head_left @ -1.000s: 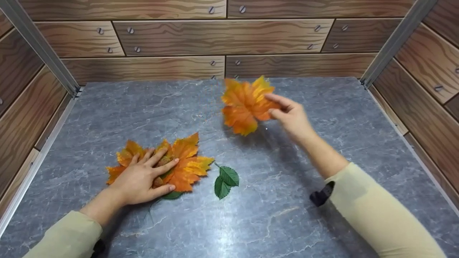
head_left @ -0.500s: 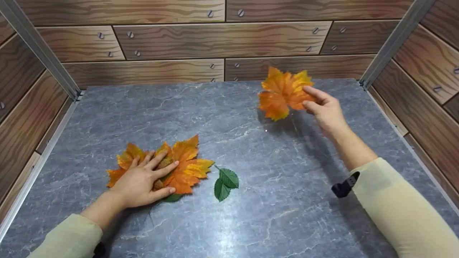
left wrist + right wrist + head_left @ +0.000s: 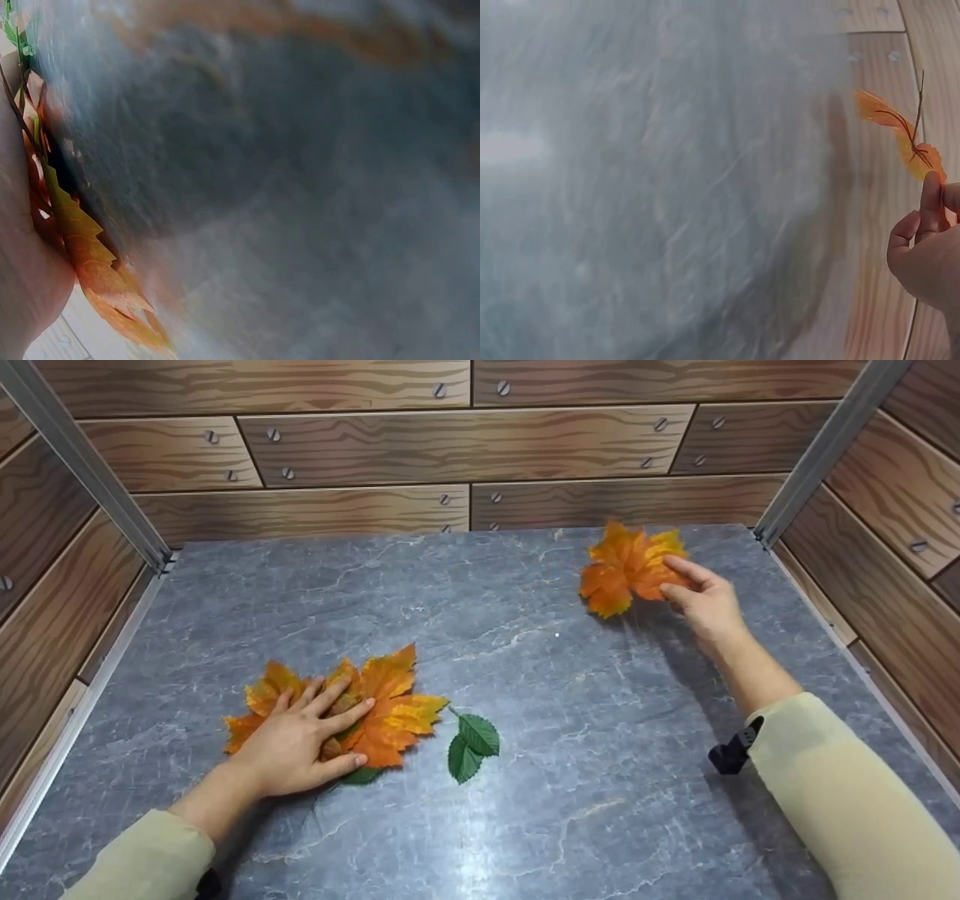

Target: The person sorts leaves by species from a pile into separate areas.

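My left hand point(image 3: 296, 746) lies with fingers spread on a bunch of orange-yellow artificial maple leaves point(image 3: 394, 712) at the left of the table. Brownish round pieces point(image 3: 331, 747), like small cones or acorns, show between the fingers; the palm hides the rest. Between thumb and fingers, my right hand point(image 3: 709, 600) pinches the edge of a single orange maple leaf point(image 3: 626, 570) at the back right. That leaf seems held just above the tabletop. In the right wrist view its thin stem point(image 3: 919, 105) sticks out from the underside of the leaf point(image 3: 907, 142).
A sprig of green serrated leaves point(image 3: 474, 739) lies right of the bunch, and another green leaf point(image 3: 364, 775) peeks from under it. The grey marbled table point(image 3: 570, 720) is enclosed by wood-patterned walls point(image 3: 465, 446) with metal corner posts point(image 3: 832, 450).
My right hand has carried the single maple leaf to the right, first rising toward the back wall, then lowering slightly. The left hand and the bunch have stayed in place.
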Motion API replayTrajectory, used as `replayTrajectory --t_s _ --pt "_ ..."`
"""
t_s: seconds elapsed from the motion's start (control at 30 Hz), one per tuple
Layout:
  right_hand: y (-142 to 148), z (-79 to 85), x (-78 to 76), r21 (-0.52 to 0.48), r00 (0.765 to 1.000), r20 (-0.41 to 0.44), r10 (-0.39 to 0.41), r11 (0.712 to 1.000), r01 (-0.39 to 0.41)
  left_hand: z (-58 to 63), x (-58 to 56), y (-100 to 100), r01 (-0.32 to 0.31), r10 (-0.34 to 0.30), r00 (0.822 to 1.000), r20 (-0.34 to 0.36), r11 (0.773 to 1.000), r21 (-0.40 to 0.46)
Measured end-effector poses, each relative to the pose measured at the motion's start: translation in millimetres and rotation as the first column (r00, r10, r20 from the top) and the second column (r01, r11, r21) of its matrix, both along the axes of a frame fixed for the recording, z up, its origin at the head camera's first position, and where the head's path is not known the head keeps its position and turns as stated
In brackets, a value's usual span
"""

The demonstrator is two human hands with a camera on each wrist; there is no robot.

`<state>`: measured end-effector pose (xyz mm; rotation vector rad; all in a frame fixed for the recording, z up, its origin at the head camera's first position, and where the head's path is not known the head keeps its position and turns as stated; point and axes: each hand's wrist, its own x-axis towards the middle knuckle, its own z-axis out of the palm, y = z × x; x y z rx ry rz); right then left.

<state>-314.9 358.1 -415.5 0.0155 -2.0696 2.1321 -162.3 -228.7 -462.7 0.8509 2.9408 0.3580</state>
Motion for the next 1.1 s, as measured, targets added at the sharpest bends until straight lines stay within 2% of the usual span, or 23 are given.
replayTrajectory --t_s 0.23,0.5,0.7,0.97,1.1 --pt "12 -11.5 -1.9 0.165 0.999 0.029 0.014 0.986 -0.019 -0.6 -0.5 0 0.005 -0.005 1.0 -0.003 1.0 -0.005" --pt "14 -13.7 -2.5 0.269 0.998 0.05 0.027 0.962 -0.04 -1.2 0.1 0 0.004 -0.004 1.0 -0.012 1.0 0.004" --pt "16 -19.7 -7.0 0.332 0.997 0.083 -0.005 0.943 -0.023 -2.0 -0.5 -1 0.006 -0.006 1.0 -0.012 1.0 0.002" --pt "18 -24.7 -9.4 0.484 0.991 0.131 -0.027 0.874 -0.04 -1.2 -1.0 -1 0.007 -0.007 1.0 -0.011 1.0 -0.006" --pt "21 -21.4 -7.8 0.59 0.992 0.123 -0.004 0.805 -0.07 -0.8 -1.0 -1 0.006 -0.006 1.0 -0.01 1.0 -0.007"
